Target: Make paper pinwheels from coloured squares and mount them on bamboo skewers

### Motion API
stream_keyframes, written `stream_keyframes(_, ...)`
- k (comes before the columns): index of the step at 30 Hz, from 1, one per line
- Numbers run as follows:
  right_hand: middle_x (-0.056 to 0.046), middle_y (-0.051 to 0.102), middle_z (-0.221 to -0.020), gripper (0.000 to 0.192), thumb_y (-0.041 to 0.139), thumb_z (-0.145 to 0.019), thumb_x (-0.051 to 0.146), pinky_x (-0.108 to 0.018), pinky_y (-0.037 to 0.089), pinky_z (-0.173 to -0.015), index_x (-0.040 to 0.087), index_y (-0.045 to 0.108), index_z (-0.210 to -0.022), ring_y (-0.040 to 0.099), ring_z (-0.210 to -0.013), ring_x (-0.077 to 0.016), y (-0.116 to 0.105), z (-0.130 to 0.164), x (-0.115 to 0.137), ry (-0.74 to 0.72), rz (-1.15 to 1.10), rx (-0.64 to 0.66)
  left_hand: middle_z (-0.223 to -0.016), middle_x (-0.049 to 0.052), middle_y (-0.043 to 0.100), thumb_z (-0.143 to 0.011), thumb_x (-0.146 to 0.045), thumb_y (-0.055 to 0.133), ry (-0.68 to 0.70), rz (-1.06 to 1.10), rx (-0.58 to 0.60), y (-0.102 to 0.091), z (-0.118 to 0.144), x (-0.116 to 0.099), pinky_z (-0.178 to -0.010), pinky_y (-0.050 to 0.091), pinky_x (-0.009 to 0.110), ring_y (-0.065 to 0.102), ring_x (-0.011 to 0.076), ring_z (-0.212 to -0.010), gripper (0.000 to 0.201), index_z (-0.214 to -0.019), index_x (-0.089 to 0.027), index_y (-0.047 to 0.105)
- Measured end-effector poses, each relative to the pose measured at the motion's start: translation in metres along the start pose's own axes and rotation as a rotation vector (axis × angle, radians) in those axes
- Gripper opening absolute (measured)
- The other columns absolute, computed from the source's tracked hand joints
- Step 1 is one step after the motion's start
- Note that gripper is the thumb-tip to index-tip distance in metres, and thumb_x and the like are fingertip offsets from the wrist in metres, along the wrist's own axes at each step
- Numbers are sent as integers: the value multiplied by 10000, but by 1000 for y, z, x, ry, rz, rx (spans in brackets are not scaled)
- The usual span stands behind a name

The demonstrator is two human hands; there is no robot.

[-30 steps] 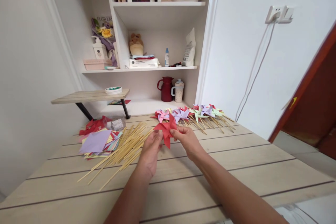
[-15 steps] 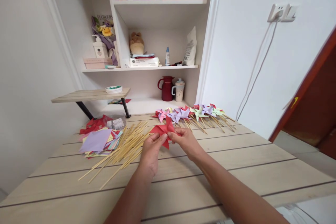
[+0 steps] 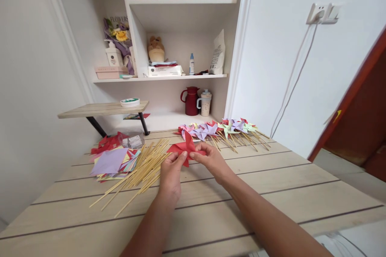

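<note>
Left hand (image 3: 170,173) and right hand (image 3: 212,161) are being used to pinch the red pinwheel (image 3: 185,146) near its middle, over the table (image 3: 259,200), right of the sticks (image 3: 147,166). It is being judged light, thin, easily creased; grip is being advised at the centre, blades uncrushed.

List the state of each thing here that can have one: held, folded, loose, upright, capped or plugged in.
Red pinwheel: folded, held in both hands
Left fingers: closed on it
Right fingers: closed on it
Other pinwheels: folded, lying on the table
Sticks: loose, spread in a heap
Paper sheets: flat, loosely piled
Red jug: upright
Cup: upright, lidded
Blue-topped bottle: upright, capped
Plug: plugged in
</note>
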State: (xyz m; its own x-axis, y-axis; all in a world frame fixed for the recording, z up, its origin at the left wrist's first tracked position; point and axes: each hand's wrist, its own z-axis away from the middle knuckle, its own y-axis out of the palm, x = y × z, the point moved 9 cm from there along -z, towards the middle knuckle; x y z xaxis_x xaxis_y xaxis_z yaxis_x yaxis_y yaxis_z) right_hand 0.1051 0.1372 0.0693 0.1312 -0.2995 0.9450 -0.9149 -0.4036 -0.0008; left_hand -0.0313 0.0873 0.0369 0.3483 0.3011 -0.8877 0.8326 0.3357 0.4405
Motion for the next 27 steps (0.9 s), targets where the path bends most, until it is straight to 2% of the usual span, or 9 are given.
stream_keyframes(3, -17, 660, -932, 314, 798, -740, 443, -320, 456, -826, 216, 637, -886, 595, -893, -192, -6, -1, 3, -56, -15, -42, -784, 39, 744, -619, -381, 874, -1, -8, -45, -6, -2, 0, -756, 470, 287, 643, 163, -743, 300, -774, -152, 755)
stream_keyframes(5, -51, 679, -1059, 351, 788, -760, 457, -354, 464, -909, 225, 653, -986, 612, -1023, -224, -7, -1, 3, -54, -32, -55, -778, 35, 738, -623, -385, 866, -6, -17, -55, -8, -2, 0, -746, 467, 287, 643, 168, -742, 304, -785, -155, 752)
stream_keyframes(8, -78, 689, -1133, 439, 783, -768, 477, -389, 473, -963, 231, 662, -1111, 617, -1104, -248, -5, -1, 2, -40, -37, -44, -776, 31, 732, -632, -392, 857, 3, -55, -54, -7, -1, -2, -735, 465, 284, 642, 169, -740, 297, -781, -158, 749)
stream_keyframes(10, -83, 701, -1133, 474, 799, -750, 481, -401, 492, -958, 228, 676, -1131, 629, -1098, -257, -2, -2, 1, -37, -37, -23, -777, 31, 730, -634, -399, 854, 17, -90, -50, -5, 1, -5, -730, 464, 281, 636, 165, -732, 293, -769, -160, 751)
stream_keyframes(16, -51, 747, -957, 322, 837, -708, 438, -404, 525, -906, 210, 736, -910, 688, -945, -252, 7, -2, -7, -3, -55, 65, -723, 31, 711, -642, -387, 842, 43, -179, -40, -1, 2, -10, -684, 455, 273, 607, 156, -686, 257, -718, -158, 752)
stream_keyframes(22, -42, 741, -917, 301, 820, -718, 447, -377, 517, -861, 202, 742, -874, 674, -888, -233, 9, -1, -5, 27, -143, 92, -741, 43, 729, -666, -317, 808, 63, -234, -35, 0, 2, -11, -686, 460, 277, 625, 173, -704, 179, -737, -160, 761)
stream_keyframes(27, 4, 687, -747, 301, 836, -689, 450, -300, 453, -720, 184, 707, -742, 595, -713, -163, 3, -2, -5, 46, -153, 29, -755, 44, 731, -678, -327, 801, 110, -309, -32, 1, 1, -12, -697, 459, 283, 623, 185, -715, 173, -748, -172, 769)
